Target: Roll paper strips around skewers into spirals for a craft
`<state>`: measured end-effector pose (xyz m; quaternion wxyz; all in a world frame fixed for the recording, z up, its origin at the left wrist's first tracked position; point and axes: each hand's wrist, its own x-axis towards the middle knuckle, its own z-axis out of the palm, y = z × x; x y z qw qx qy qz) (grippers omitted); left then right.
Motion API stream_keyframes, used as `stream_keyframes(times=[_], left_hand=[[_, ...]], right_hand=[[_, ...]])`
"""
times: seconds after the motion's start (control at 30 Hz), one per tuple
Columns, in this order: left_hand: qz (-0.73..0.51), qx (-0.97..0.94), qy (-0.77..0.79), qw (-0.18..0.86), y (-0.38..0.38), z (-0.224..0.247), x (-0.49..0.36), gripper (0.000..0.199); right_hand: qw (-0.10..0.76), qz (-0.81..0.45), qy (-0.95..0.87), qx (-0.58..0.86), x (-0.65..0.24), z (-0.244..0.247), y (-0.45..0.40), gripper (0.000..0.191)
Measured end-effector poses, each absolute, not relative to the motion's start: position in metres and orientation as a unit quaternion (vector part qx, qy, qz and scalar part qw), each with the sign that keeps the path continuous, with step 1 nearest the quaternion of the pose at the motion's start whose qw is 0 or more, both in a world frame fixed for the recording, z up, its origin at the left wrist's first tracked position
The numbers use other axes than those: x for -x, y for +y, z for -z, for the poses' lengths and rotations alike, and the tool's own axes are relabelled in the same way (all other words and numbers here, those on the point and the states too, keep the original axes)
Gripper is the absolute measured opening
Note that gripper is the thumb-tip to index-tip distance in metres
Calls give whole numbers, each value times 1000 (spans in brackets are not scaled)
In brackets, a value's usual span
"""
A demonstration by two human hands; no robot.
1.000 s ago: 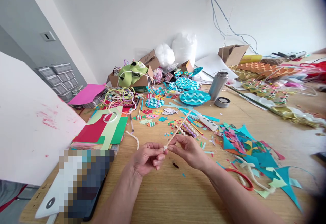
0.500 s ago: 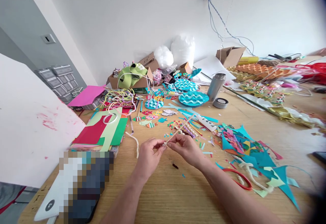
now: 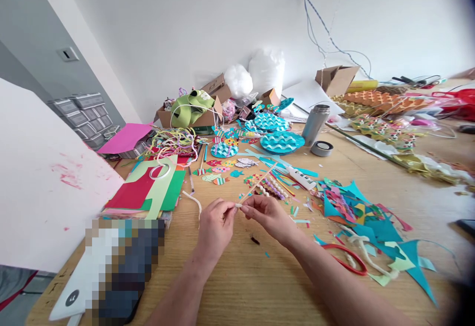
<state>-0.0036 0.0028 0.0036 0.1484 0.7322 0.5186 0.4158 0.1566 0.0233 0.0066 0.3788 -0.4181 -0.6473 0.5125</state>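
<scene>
A thin pale wooden stick (image 3: 260, 182) slants up and away from between my two hands. At its near end is a small white fuzzy piece (image 3: 238, 206), which looks like pipe cleaner. My left hand (image 3: 216, 224) is closed, with thumb and forefinger pinching that white piece from the left. From the other side my right hand (image 3: 267, 215) pinches the stick's near end, thumb beside the white piece. The fingertips of both hands almost meet. Left of my left hand lies a loose white pipe cleaner (image 3: 193, 199). Twisted pipe cleaners (image 3: 272, 187) lie beyond my right hand.
Paper fish (image 3: 218, 169), blue wavy plates (image 3: 282, 143), a glue tube (image 3: 301, 178) and a steel flask (image 3: 315, 124) stand or lie ahead. Paper scraps (image 3: 365, 217) and red-handled scissors (image 3: 349, 261) are at right. Coloured sheets (image 3: 129, 192) are at left.
The stick has swung slightly left and its far tip is lower. My left fingers have drawn a little left, so more of the white piece shows between the hands.
</scene>
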Motion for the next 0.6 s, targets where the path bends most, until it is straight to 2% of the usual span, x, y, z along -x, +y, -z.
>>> stream_keyframes(times=[0.2, 0.43, 0.6], left_hand=[[-422, -693, 527, 253, 2, -6, 3, 17], [-445, -492, 453, 595, 5, -8, 5, 18], [-422, -410, 395, 706, 7, -11, 10, 20]], right_hand=[[396, -459, -669, 430, -156, -7, 21, 23], [401, -407, -699, 429, -154, -18, 16, 20], [407, -397, -711, 414, -156, -18, 15, 20]])
